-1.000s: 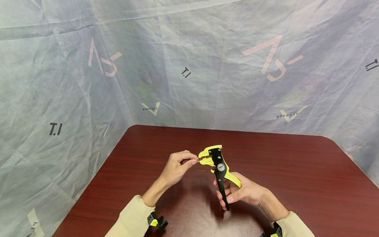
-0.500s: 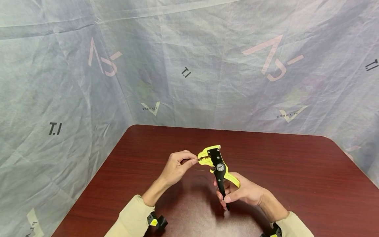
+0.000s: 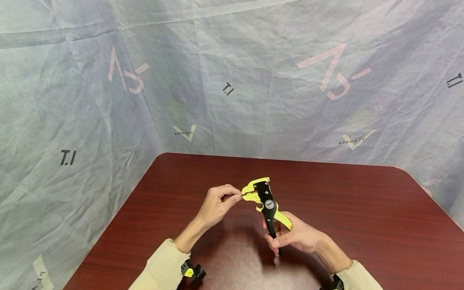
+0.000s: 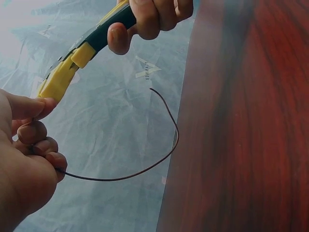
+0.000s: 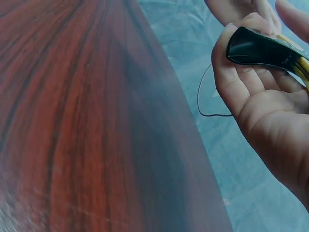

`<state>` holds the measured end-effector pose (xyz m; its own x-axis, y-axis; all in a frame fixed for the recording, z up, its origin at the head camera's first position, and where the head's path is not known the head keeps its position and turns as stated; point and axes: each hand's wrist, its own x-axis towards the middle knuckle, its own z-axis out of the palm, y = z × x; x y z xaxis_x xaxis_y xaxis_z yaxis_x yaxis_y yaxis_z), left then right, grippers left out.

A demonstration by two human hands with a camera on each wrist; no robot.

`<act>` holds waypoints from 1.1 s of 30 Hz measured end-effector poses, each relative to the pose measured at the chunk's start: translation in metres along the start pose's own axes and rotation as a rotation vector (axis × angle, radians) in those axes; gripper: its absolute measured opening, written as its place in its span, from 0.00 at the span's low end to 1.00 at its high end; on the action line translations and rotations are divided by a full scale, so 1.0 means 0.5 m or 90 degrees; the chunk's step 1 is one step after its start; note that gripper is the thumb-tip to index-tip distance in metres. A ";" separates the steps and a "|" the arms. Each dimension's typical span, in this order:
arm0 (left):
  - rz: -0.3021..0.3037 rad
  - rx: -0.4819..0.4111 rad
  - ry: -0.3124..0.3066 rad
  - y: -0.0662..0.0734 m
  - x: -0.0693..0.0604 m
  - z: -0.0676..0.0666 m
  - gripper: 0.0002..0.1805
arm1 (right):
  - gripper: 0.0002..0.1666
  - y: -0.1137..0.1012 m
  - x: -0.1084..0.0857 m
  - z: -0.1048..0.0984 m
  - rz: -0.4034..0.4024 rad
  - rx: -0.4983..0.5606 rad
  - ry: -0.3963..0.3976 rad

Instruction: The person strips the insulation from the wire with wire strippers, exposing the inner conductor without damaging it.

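Observation:
My left hand (image 3: 214, 206) pinches a thin dark wire (image 4: 106, 180) between thumb and fingertips, right at the nose of a yellow and black wire stripper (image 3: 267, 197). The wire's front end lies in the slot of the tool's head. Its long free end curves out below my left fingers, as the left wrist view shows. My right hand (image 3: 303, 237) holds the wire stripper by its handles, with the thumb on the black handle (image 5: 263, 48) and the yellow handle against the palm. The tool is tilted, head up and left, above the table.
A dark red wood-grain table (image 3: 348, 201) lies under both hands. Grey printed cloth (image 3: 253, 100) hangs behind it and along the left side. A black and yellow wrist mount (image 3: 192, 272) sits on the left sleeve.
The wire stripper has shifted slightly left, and its handles have come a little closer together in my right hand. My left hand stays nearly in place on the wire.

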<state>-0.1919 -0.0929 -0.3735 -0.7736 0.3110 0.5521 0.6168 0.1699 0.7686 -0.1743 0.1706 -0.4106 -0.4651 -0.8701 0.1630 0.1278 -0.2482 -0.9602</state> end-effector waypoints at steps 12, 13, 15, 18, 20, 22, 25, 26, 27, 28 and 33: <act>-0.025 -0.046 0.016 -0.001 0.000 -0.002 0.04 | 0.16 0.022 0.011 0.031 -0.013 0.024 0.049; -0.024 -0.048 0.018 -0.001 0.000 -0.002 0.04 | 0.16 0.024 0.013 0.034 -0.018 0.026 0.053; -0.024 -0.054 0.022 -0.003 0.000 -0.002 0.04 | 0.15 0.029 0.016 0.039 -0.027 0.031 0.061; -0.030 -0.063 0.027 -0.003 0.000 -0.001 0.04 | 0.14 0.032 0.020 0.047 -0.032 0.031 0.079; -0.035 -0.070 0.030 -0.003 0.000 -0.001 0.04 | 0.13 0.033 0.022 0.052 -0.029 0.031 0.092; -0.040 -0.074 0.034 -0.002 -0.001 0.000 0.04 | 0.12 0.032 0.023 0.056 -0.027 0.031 0.105; -0.043 -0.082 0.040 -0.005 -0.002 0.004 0.04 | 0.10 0.032 0.023 0.060 -0.023 0.035 0.127; -0.041 -0.083 0.043 -0.006 -0.002 0.005 0.04 | 0.10 0.031 0.024 0.062 -0.014 0.034 0.139; -0.041 -0.084 0.046 -0.007 -0.003 0.006 0.04 | 0.10 0.030 0.024 0.063 -0.005 0.032 0.151; -0.041 -0.085 0.049 -0.008 -0.003 0.008 0.04 | 0.09 0.030 0.024 0.064 0.001 0.029 0.160; -0.027 -0.080 0.065 -0.013 -0.005 0.012 0.04 | 0.10 0.023 0.026 0.071 0.052 0.014 0.198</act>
<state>-0.1933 -0.0893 -0.3817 -0.8132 0.2077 0.5437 0.5654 0.0605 0.8226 -0.1479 0.1414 -0.4113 -0.6977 -0.7163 0.0044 0.1940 -0.1948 -0.9615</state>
